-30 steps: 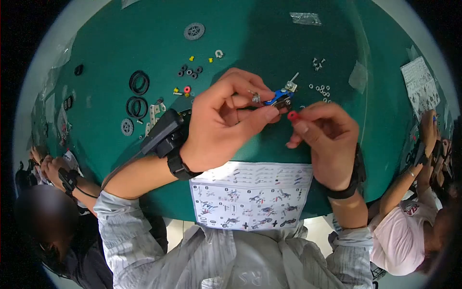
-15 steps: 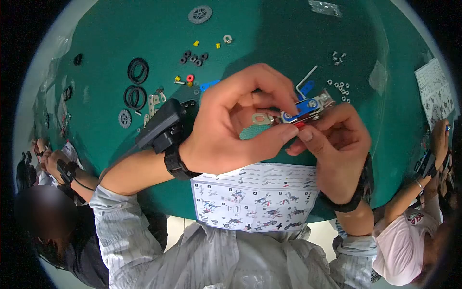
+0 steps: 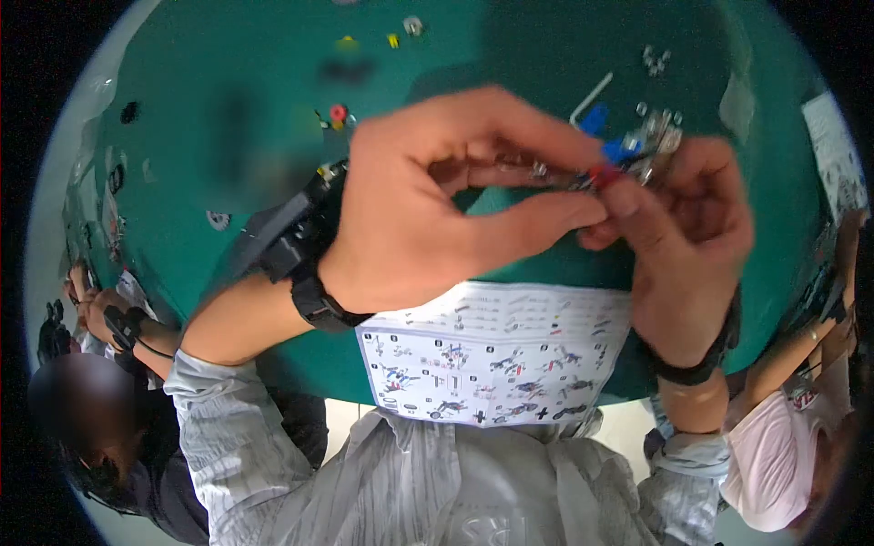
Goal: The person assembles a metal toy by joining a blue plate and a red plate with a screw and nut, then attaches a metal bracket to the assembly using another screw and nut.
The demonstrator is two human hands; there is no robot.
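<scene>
Between my two hands is a small model assembly (image 3: 624, 150) of silver metal, blue and red parts, smeared by motion. My left hand (image 3: 419, 209) pinches its left end with thumb and forefinger. My right hand (image 3: 696, 214) grips the other end, its thumb at the red part (image 3: 604, 175) and its fingers curled behind. Just beyond the model, an L-shaped hex key (image 3: 594, 96) and a blue strip (image 3: 594, 120) lie on the green table. Fingers hide much of the assembly.
A printed instruction sheet (image 3: 492, 364) lies below my hands at the table edge. Small nuts (image 3: 672, 116) and screws (image 3: 655, 61) sit far right. Red (image 3: 339, 113) and yellow pieces (image 3: 393, 41) are at the far left. Other people's arms (image 3: 123, 318) show at both sides.
Both hands have shifted right with the model, which is tilted differently and more blurred. The view has moved too, so the table parts appear higher.
</scene>
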